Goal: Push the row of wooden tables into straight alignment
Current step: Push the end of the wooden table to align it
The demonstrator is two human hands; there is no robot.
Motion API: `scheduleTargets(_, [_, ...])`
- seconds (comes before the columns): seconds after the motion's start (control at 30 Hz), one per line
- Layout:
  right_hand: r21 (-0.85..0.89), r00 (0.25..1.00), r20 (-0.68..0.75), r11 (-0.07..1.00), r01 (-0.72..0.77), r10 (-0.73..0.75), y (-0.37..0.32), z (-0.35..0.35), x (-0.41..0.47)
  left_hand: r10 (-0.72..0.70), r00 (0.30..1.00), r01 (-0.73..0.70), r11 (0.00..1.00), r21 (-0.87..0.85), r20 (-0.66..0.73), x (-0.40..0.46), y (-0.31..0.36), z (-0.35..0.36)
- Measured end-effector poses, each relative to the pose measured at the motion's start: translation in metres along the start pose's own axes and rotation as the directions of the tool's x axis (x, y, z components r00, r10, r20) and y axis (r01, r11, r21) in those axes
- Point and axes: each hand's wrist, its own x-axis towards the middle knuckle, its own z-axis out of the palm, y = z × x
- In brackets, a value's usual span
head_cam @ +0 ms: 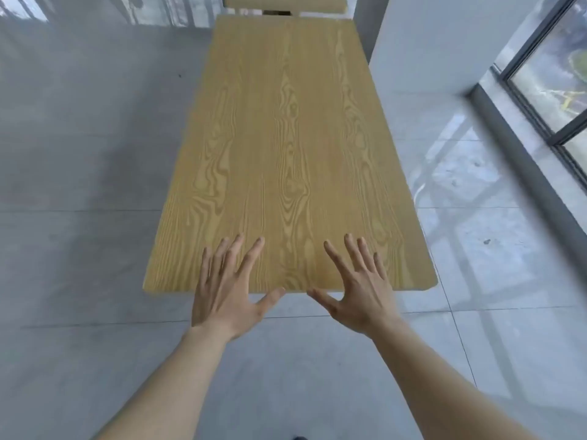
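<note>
Reaching out over the near short edge of a long wooden table, a person holds both bare hands flat and palm-down, fingers fanned wide and grasping nothing. The left hand sits left of the table's middle line, its fingertips over the wood grain and its thumb pointing inward along the table's near edge. The right hand mirrors it just to the other side, thumb also aimed inward, so the two thumbs lie close but apart at that edge. Whether the fingers actually press on the tabletop or hover just above it, I cannot tell.

The table runs lengthwise away from the person, its rounded near corners to either side of the hands. Beyond its far end, a second wooden table shows only as a sliver, with a narrow gap between the two. Pale grey floor tiles spread to the table's left. To the table's right stands a white pillar, and farther right again a dark-framed window meets the glossy floor.
</note>
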Motion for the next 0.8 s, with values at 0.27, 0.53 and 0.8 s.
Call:
scheduleTargets(0.27, [-0.008, 0.99, -0.12, 0.997, 0.079, -0.079, 0.031, 0.048, 0.018, 0.065, 0.997, -0.063, 0.997, 0.033, -0.048, 0.018, -0.011, 0.056])
scheduleTargets(0.53, [-0.03, 0.972, -0.219, 0.996, 0.079, -0.084, 0.037, 0.064, 0.022, 0.062, 0.988, -0.056, 0.997, 0.049, -0.143, 0.027, -0.009, 0.077])
scheduleTargets(0.8, [-0.067, 0.948, -0.298, 0.994, 0.092, -0.108, 0.037, 0.069, 0.024, 0.074, 0.979, -0.064, 0.996, 0.062, -0.189, 0.03, -0.011, 0.081])
